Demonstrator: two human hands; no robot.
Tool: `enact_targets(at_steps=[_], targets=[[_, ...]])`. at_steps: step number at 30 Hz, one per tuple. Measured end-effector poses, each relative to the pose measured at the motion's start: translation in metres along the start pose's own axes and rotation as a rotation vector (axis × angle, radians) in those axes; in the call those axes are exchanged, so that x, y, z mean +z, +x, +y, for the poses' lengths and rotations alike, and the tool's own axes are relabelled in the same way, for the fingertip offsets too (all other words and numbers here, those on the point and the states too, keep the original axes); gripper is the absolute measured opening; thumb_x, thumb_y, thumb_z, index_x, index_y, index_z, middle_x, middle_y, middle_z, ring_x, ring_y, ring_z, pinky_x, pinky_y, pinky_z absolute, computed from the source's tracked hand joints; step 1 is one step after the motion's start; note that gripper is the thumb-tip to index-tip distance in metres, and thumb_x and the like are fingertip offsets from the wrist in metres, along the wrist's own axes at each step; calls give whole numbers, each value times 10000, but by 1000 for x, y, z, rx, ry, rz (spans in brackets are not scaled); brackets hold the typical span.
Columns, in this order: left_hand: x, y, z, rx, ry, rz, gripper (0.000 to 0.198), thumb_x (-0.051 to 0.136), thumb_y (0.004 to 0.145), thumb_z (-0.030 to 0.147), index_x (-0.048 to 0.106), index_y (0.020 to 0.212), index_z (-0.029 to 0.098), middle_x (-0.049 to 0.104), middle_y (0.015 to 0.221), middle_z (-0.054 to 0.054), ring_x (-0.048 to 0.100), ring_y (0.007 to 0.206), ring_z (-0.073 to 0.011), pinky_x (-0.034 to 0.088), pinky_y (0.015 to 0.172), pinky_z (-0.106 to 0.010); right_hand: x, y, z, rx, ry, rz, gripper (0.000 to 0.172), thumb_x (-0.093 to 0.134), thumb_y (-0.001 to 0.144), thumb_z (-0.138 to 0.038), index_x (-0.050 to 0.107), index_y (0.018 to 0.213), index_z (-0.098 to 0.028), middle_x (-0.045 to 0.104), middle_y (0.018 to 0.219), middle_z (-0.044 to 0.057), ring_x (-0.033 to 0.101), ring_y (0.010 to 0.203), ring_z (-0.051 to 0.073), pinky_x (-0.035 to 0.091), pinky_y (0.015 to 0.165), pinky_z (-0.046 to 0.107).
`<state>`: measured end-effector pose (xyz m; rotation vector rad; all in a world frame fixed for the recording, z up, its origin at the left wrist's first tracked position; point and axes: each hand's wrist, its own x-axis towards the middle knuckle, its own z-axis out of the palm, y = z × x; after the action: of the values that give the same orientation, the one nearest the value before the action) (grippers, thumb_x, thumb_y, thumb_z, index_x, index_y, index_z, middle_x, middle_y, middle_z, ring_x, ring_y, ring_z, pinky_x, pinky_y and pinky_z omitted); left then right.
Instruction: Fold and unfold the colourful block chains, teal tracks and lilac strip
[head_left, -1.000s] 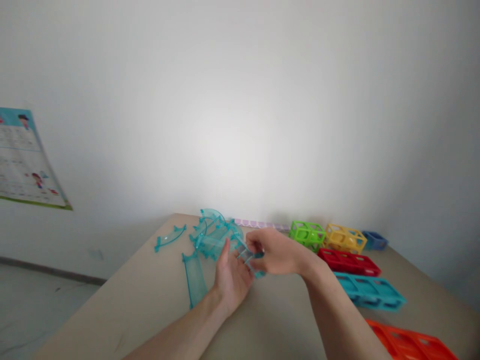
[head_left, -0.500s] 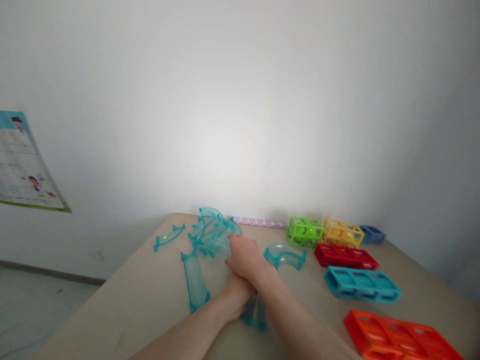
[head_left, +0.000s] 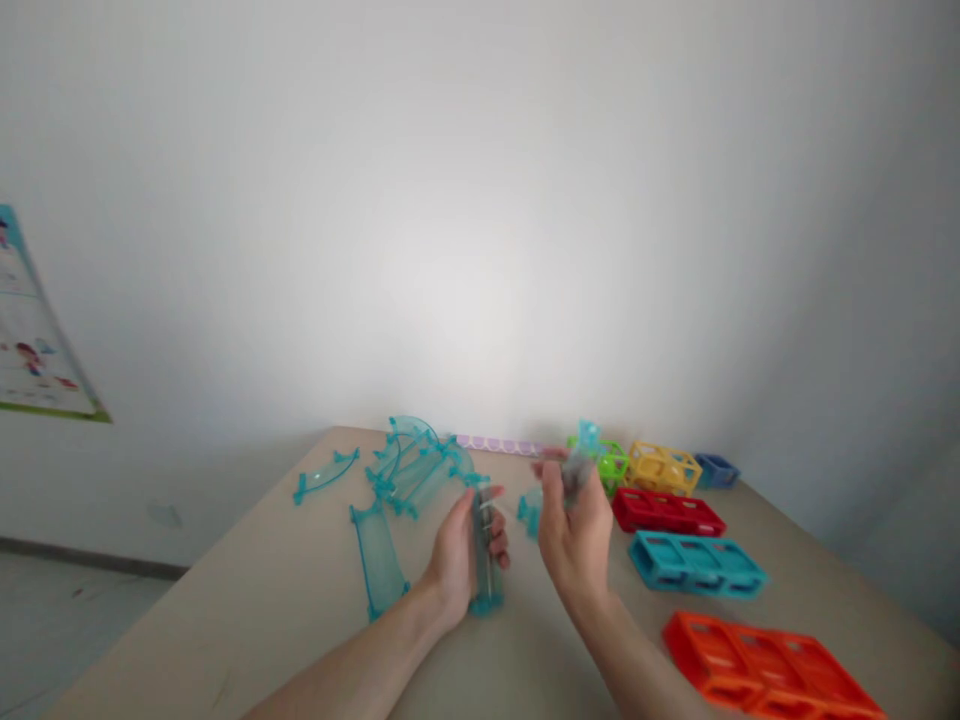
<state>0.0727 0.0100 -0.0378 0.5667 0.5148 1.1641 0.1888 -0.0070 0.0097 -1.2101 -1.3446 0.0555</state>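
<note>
My left hand (head_left: 454,562) is closed round a translucent teal straight track piece (head_left: 486,560), held nearly upright above the table. To its right, my right hand (head_left: 576,530) is raised with its fingers curled round a smaller translucent teal track piece (head_left: 589,440), blurred by motion and partly hidden by the fingers. Behind the right hand a curved teal track piece (head_left: 529,510) shows only in part. Left of my left hand lies another straight track piece (head_left: 379,558).
A heap of teal track pieces (head_left: 420,470) lies at the back left, near a single curved piece (head_left: 326,475). Along the right stand open frame blocks: green (head_left: 613,465), yellow (head_left: 664,467), blue (head_left: 716,470), red (head_left: 669,512), teal (head_left: 697,563) and orange (head_left: 772,662).
My hands were crossed, the right over the left; now they are apart. The right has swung rightward and up with a track piece, and the left's straight piece has come into plain sight.
</note>
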Motion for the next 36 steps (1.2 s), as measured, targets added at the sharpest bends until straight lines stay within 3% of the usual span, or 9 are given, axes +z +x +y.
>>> enact_targets(at_steps=[3,8,11,16,20,29,32,36], targets=[[-2,3,-1,50,-2,-16,390,620,748,437,621,990,131,475,599,40,459,489,-94,371,467,-227,-9,-39,20,131,-8,-189,251,487,901,-399,424,727,-228,446,604,-41,454,569,147,360,568,260],[-8,8,-12,146,114,0,257,719,713,366,608,830,165,448,559,66,456,457,-83,340,440,-210,2,-55,29,277,196,-312,232,518,869,-400,416,753,-227,473,611,-52,473,561,133,352,539,240],[-7,5,-14,143,209,16,278,728,708,395,604,810,168,526,606,48,477,474,-83,348,454,-203,5,-49,32,351,293,-330,229,510,873,-411,415,771,-229,452,585,-69,453,502,119,354,497,230],[-4,1,-9,331,389,0,239,710,743,346,558,707,165,558,642,38,509,580,-97,392,560,-204,0,-48,38,347,296,-331,243,558,845,-435,465,810,-214,509,628,-53,445,466,106,364,462,228],[-4,0,-7,374,434,22,223,703,751,319,534,721,178,579,682,41,548,666,-120,423,660,-217,0,-48,36,358,293,-346,255,563,844,-449,508,869,-201,569,662,-25,466,446,108,381,435,229],[3,-5,-3,447,618,41,280,717,713,313,486,620,186,475,585,53,467,591,-117,375,586,-205,6,-53,35,455,463,-406,301,507,876,-513,488,854,-213,566,626,-34,503,397,121,372,363,216],[-1,-3,-4,470,683,63,314,712,720,341,467,598,187,433,564,58,437,564,-112,357,561,-208,6,-54,35,427,481,-408,307,499,884,-501,495,797,-207,587,716,-11,547,507,130,417,442,224],[-4,-2,-5,471,654,84,274,659,777,410,508,699,195,554,659,29,543,668,-141,421,654,-231,4,-50,30,391,446,-417,312,543,862,-484,514,740,-198,557,676,-13,547,646,150,433,579,234]])
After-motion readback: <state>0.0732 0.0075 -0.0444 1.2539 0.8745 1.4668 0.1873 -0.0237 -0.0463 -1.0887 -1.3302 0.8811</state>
